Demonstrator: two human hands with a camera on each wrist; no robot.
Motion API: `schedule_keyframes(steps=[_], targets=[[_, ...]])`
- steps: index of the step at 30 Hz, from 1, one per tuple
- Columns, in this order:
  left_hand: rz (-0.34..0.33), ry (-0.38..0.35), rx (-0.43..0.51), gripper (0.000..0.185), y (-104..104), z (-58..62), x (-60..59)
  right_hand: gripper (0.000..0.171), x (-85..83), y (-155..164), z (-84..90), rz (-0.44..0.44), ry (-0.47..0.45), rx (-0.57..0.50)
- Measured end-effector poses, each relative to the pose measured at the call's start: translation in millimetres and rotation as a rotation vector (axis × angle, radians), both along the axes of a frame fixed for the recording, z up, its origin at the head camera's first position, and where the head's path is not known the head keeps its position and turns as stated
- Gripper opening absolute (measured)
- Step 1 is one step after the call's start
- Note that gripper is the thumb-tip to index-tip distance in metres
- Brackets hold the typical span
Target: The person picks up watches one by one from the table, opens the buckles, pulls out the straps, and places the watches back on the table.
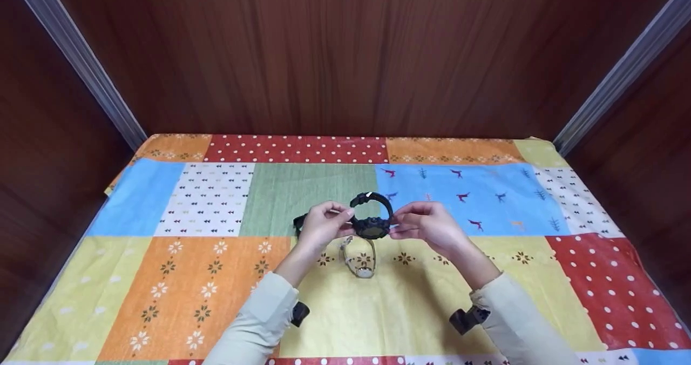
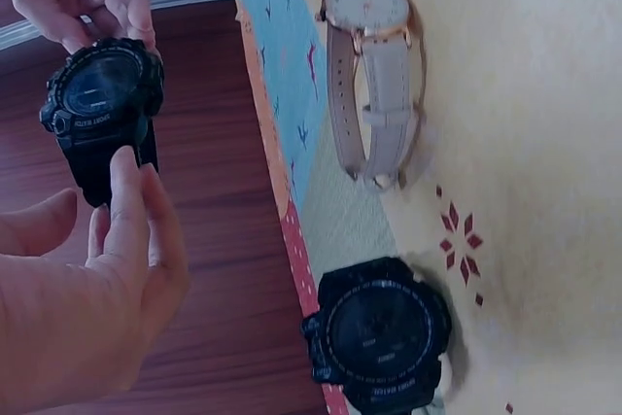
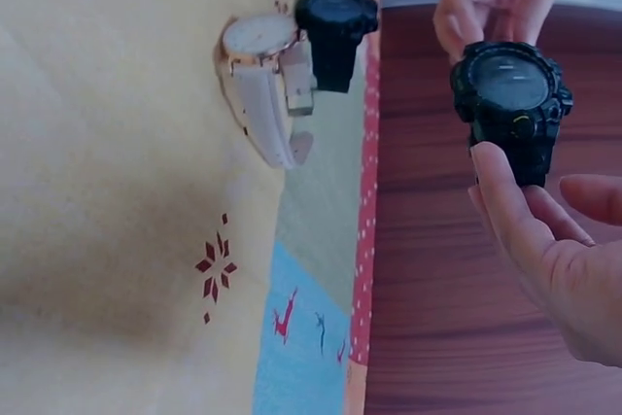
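A black digital sports watch [image 1: 372, 228] is held up over the table between both hands, its strap closed in a loop and its dial facing the wearer of the camera. My left hand [image 1: 324, 227] pinches it by the left side, thumb at the strap. On the opposite side, the fingertips of my right hand [image 1: 426, 224] grip it next to the case. Below it, a watch with a pale strap and white dial [image 2: 389, 94] lies on the cloth. A second black sports watch [image 2: 384, 337] rests beside that one, partly hidden behind my left hand in the head view.
A patchwork-patterned tablecloth [image 1: 205, 295] covers the table. Dark wood panels [image 1: 345, 57] stand behind it and on both sides, with grey metal strips at the corners. Each wrist carries a small black camera [image 1: 468, 319].
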State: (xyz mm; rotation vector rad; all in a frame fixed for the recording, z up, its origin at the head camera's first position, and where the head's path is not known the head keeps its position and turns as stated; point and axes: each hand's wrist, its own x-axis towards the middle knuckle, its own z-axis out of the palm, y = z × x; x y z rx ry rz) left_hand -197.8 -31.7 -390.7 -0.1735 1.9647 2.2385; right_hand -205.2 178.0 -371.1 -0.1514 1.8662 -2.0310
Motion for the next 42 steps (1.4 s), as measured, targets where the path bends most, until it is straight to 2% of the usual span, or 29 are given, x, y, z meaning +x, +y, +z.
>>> schedule_keyframes(steps=[13,19,24,37,42], targets=[[-0.014,-0.021,-0.030,0.009,-4,3.7,-0.5,0.017,-0.1,-2,4.3,0.011,-0.011,0.017],[-0.024,0.007,-0.010,0.009,-5,4.4,0.5,0.015,-0.6,-3,4.4,0.028,-0.003,0.011],[-0.023,0.013,-0.015,0.009,-5,7.8,1.5,0.016,-0.9,-4,6.5,0.028,0.011,0.026],[-0.051,0.025,0.013,0.011,-5,12.5,4.8,0.002,-0.1,-5,8.6,0.014,0.102,0.113],[-0.066,0.022,0.016,0.023,-6,14.4,5.9,0.014,0.4,-3,9.0,0.021,0.102,0.120]])
